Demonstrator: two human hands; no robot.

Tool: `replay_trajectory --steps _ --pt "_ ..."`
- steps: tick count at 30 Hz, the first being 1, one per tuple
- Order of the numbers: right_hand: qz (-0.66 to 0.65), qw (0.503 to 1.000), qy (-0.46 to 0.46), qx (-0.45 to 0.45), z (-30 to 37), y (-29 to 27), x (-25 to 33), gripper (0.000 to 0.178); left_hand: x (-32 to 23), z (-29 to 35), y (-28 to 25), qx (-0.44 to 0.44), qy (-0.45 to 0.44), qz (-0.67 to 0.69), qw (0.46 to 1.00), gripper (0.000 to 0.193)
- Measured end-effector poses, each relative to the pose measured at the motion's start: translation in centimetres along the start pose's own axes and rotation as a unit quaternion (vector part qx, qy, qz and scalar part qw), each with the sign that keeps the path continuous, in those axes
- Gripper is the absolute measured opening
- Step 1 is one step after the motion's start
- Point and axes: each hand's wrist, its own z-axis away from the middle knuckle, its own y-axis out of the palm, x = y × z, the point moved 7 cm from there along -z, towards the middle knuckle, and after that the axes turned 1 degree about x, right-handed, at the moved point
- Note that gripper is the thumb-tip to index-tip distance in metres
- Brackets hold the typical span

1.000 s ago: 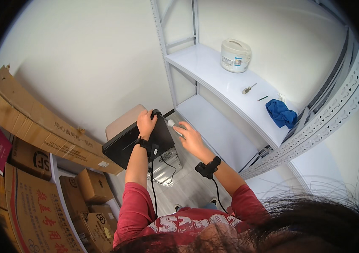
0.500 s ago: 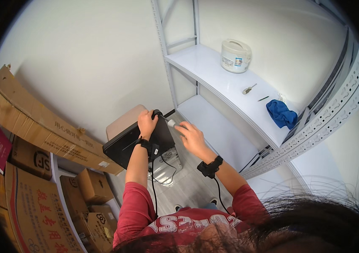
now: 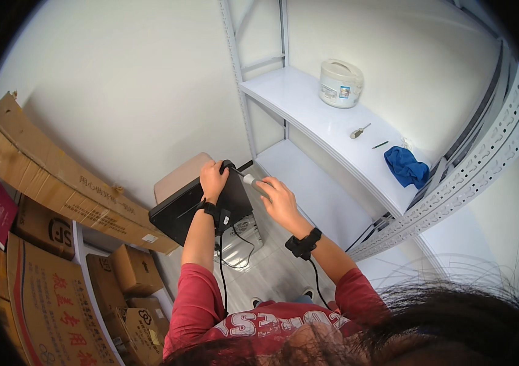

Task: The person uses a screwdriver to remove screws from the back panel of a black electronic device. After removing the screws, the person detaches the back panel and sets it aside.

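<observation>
A flat, black, box-like device is tilted in front of me, its exact kind unclear. My left hand is closed over its far right corner, by a rounded black part. My right hand grips a screwdriver with a pale and grey handle. Its thin shaft points at that rounded part; whether the tip touches is too small to tell. Both wrists wear black bands with cables. Below the device stands a silvery-white box, partly hidden, with a thin black cable across it.
To the right, a white metal shelf bears a white rice cooker, another screwdriver, a thin green stick and a blue cloth. Cardboard boxes fill the left. Behind the device is a beige seat-like surface.
My right hand has shifted its hold slightly, and the screwdriver's shaft and handle now show more plainly. My left hand and the black device have hardly moved.
</observation>
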Motion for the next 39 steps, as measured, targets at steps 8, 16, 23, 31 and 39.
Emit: replay_trajectory --steps 8,16,23,31,39 --pt "-0.020 0.999 0.028 -0.012 0.3 0.5 -0.7 0.036 0.2 0.1 0.2 0.012 -0.006 -0.013 1.000 0.025" --pt "-0.030 0.999 0.024 -0.019 0.4 0.4 -0.6 0.036 0.2 0.1 0.1 0.012 -0.005 -0.012 1.000 0.026" --pt "-0.041 0.999 0.026 -0.022 0.2 0.3 -0.3 0.036 0.4 0.1 0.4 0.021 -0.012 -0.014 1.000 0.025" --pt "-0.058 0.997 0.047 -0.023 0.2 0.6 -0.9 0.035 0.5 0.2 0.5 0.011 -0.009 -0.018 1.000 0.025" --pt "-0.076 0.996 0.042 -0.036 0.0 1.1 -1.2 0.035 0.8 -0.2 0.7 0.033 -0.020 -0.008 0.999 0.026"
